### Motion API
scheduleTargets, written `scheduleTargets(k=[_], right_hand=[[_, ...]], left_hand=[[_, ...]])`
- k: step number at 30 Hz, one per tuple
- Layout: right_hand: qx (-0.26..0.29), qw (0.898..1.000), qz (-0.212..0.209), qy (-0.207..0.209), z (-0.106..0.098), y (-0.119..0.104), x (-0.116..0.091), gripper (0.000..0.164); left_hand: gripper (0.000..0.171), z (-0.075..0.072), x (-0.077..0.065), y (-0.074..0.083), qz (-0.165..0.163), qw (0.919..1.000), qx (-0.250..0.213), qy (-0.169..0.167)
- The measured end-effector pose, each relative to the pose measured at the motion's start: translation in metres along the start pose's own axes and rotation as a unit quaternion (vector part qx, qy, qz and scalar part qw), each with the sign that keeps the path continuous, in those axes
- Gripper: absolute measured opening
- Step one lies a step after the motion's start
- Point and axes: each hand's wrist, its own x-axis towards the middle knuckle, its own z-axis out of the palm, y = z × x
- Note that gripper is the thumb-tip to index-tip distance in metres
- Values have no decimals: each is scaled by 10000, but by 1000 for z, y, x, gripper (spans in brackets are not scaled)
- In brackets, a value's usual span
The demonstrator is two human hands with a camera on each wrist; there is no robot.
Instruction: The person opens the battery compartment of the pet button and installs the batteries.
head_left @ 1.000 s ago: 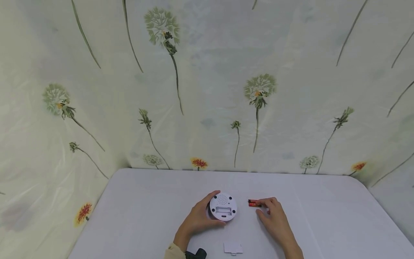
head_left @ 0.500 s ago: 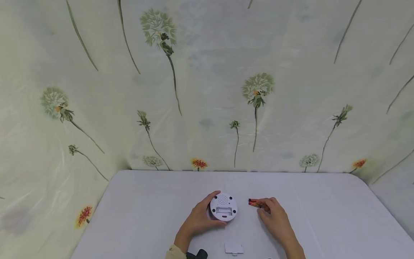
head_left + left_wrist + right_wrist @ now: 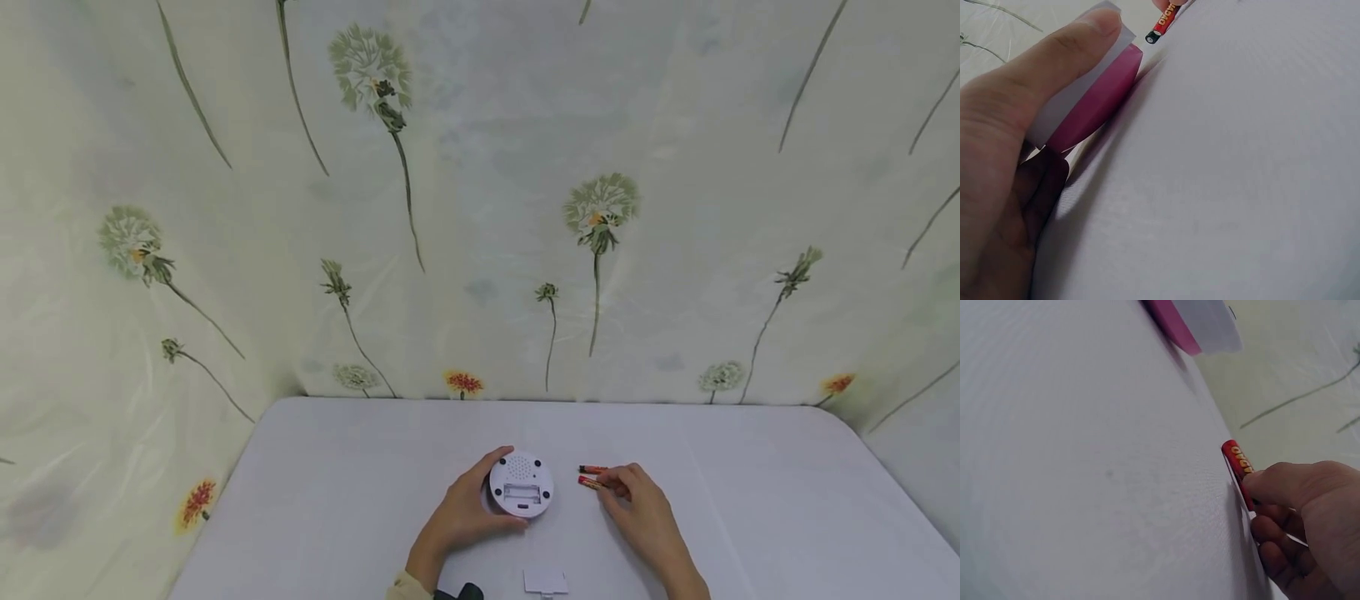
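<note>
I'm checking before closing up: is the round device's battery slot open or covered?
Open: the slot shows as a hollow in the device; a white cover lies on the table.

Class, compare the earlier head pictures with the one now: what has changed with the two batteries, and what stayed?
The nearer battery has shifted slightly towards the person, opening a gap from the farther battery; the right hand now pinches it. Unchanged: the left hand holds the round device, and the white cover lies nearer the person.
</note>
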Motion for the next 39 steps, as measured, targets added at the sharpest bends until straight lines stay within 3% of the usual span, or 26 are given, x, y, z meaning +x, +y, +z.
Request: scheduleTargets(k=[10,27,39], right_hand=[[603,9981,-115,110,-2,0,-2,15],[737,9969,273,32,-7,-4,-2,11],[925,9955,13,179,-10,-7,-1,13]], left_hand=[[101,0,0,4,41,9999,109,1],[102,1,-1,6,36,9993,374,35],[104,3,0,10,-88,9992,391,39]])
